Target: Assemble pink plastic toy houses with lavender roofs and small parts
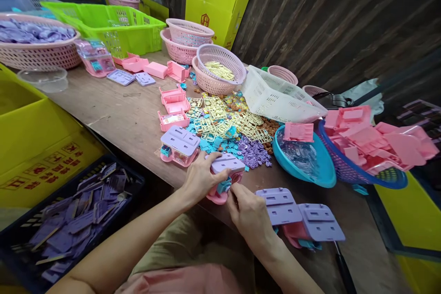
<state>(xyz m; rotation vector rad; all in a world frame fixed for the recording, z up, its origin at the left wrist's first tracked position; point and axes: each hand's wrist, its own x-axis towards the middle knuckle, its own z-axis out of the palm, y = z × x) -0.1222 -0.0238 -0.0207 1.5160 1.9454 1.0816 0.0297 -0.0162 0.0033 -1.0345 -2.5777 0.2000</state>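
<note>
A small pink plastic toy cabinet with a purple top [225, 163] is tilted at the table's front edge. My left hand [205, 177] grips it, fingers over the purple top and thumb along its near side. A blue piece [224, 185] shows in the cabinet's near side. Against the lower right of the cabinet, my right hand [250, 211] has its fingers curled and pinched; whatever is between them is hidden. Just left stands a similar purple-topped cabinet [179, 145]. Two purple panels [280, 206] [321, 223] lie over pink and blue parts to the right.
Loose blue pieces, purple pieces [254, 152] and cream frames [215, 108] are heaped ahead. A blue bowl [325, 172] and a basket of pink parts [382, 140] stand right. A black-handled tool [344, 268] lies front right; a dark crate [132, 188] sits lower left.
</note>
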